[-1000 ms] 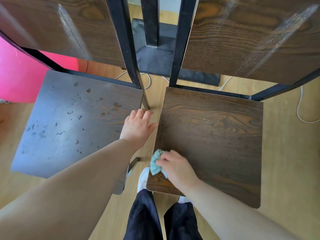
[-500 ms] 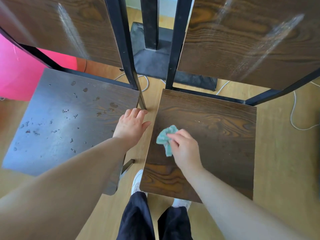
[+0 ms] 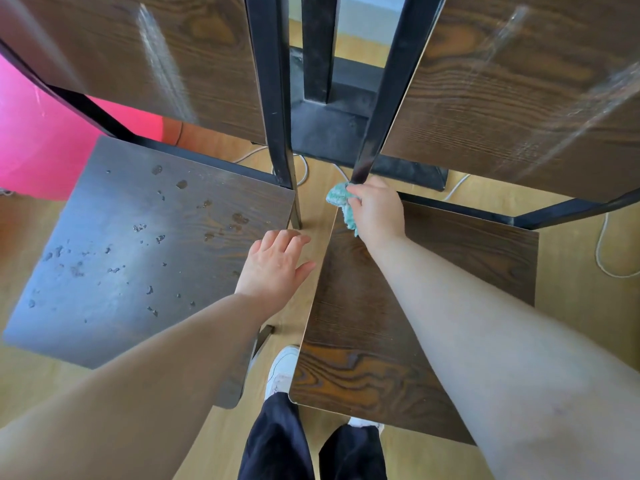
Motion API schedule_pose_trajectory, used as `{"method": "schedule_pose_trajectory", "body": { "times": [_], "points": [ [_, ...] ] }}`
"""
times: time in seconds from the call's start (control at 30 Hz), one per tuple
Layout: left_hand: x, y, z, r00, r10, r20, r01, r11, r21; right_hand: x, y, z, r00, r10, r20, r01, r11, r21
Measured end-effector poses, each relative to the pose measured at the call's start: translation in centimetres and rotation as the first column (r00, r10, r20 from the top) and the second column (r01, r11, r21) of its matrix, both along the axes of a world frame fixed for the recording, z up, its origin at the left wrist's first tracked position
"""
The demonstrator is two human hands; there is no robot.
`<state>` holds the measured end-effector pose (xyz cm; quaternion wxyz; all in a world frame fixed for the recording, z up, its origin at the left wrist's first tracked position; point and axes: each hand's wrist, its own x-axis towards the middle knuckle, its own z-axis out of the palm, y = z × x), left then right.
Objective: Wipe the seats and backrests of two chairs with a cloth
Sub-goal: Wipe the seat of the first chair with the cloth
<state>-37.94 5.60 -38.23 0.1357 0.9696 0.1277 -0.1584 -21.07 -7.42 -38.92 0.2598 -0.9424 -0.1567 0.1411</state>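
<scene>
Two dark wood chairs with black metal frames stand side by side below me. The left seat (image 3: 131,258) is speckled with small wet spots and crumbs. My left hand (image 3: 277,265) rests flat on its right edge, fingers straight. My right hand (image 3: 375,211) grips a crumpled teal cloth (image 3: 341,204) at the far left corner of the right seat (image 3: 460,258), beside the black frame post. The left backrest (image 3: 145,64) and right backrest (image 3: 519,84) rise at the top, both showing pale streaks.
A black table base (image 3: 332,133) stands on the floor behind the chairs. A white cable (image 3: 606,258) lies on the wooden floor at right. A pink object (image 3: 38,147) sits at far left. My legs and white shoes (image 3: 282,368) are between the seats.
My right hand has carried the cloth along the right seat's left edge, from the near corner up to the far corner. My left hand stayed on the left seat.
</scene>
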Motion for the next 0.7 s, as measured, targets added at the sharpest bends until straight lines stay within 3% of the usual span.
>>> {"method": "schedule_pose_trajectory", "body": {
  "times": [0.17, 0.33, 0.7],
  "points": [
    [0.0, 0.2, -0.1, 1.0, -0.021, 0.001, 0.021, 1.0, -0.003, 0.2, -0.2, -0.4, 0.999, 0.047, -0.022, -0.048, 0.998, -0.043],
    [0.0, 0.2, 0.1, 1.0, -0.025, 0.011, 0.025, 0.999, -0.023, -1.8, -1.9, -0.7, 0.978, 0.208, -0.001, -0.207, 0.975, -0.078],
    [1.5, -1.1, 1.2, 1.0, -0.003, -0.018, 0.002, 1.0, -0.026, -14.2, -8.0, 1.2, 0.907, 0.417, -0.055, -0.415, 0.909, 0.039]
  ]
}}
